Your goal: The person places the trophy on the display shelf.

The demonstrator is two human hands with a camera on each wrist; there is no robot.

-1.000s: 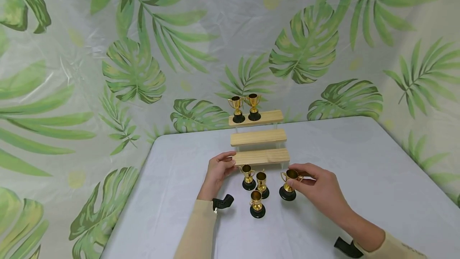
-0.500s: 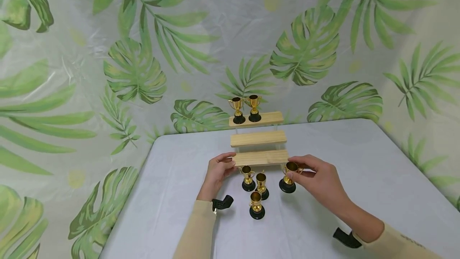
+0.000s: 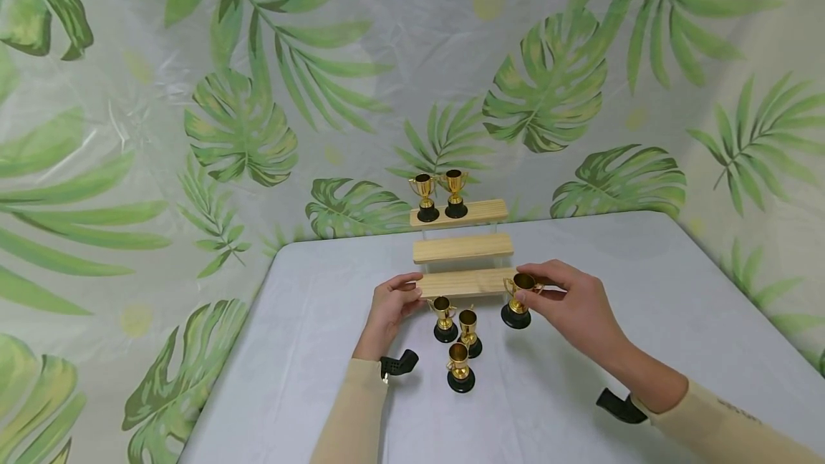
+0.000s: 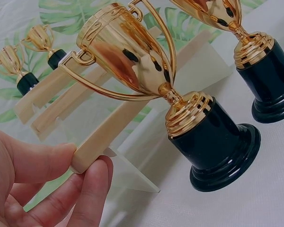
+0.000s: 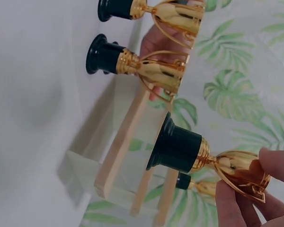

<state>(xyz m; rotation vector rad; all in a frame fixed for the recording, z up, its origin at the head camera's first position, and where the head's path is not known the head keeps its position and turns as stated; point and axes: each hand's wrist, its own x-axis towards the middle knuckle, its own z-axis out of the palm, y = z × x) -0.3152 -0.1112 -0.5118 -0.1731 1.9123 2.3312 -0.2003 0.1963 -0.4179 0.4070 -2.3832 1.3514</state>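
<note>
Pinching a small gold trophy point(image 3: 518, 303) by its cup, the right hand point(image 3: 570, 310) holds it just off the table point(image 3: 644, 292) before the stepped wooden stand point(image 3: 465, 248). The left hand point(image 3: 389, 310) grips the lowest step's end; steadying there should help an upright placement.

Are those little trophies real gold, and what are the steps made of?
The held trophy looks like shiny gold-coloured plastic or metal, mirror-bright, on a glossy black base; real gold can't be told. The steps look like pale bare wood with visible grain.
</note>
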